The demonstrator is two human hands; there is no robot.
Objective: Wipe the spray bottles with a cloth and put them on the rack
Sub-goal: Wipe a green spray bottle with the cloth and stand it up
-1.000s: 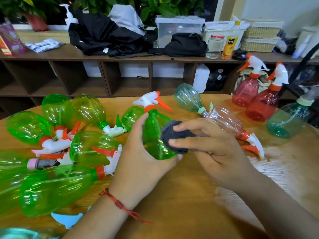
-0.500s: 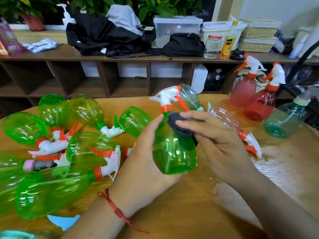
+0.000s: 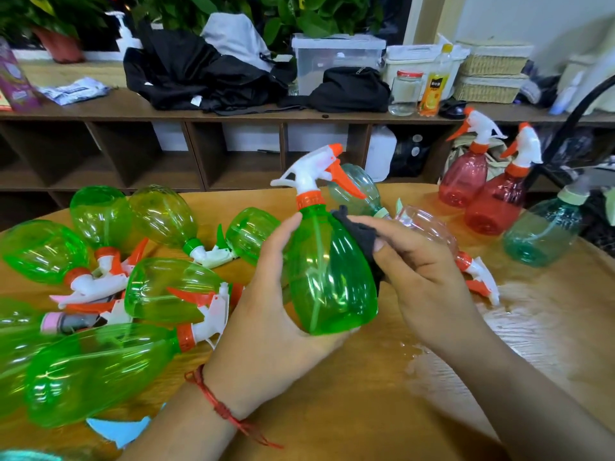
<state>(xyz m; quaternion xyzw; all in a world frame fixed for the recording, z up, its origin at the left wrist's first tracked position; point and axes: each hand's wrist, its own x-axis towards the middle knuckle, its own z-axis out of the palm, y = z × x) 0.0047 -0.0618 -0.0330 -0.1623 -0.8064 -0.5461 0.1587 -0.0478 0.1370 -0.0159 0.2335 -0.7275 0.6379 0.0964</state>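
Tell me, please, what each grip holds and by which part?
Left grip holds the translucent green plastic spray bottle by its body; right grip pinches a dark cloth against it.

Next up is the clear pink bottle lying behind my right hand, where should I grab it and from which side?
Probably grip the clear pink bottle round its belly, coming down from above on its right. It lies on its side with the trigger head pointing toward you, so the belly is the broadest exposed part, and your right hand sits just in front of it.
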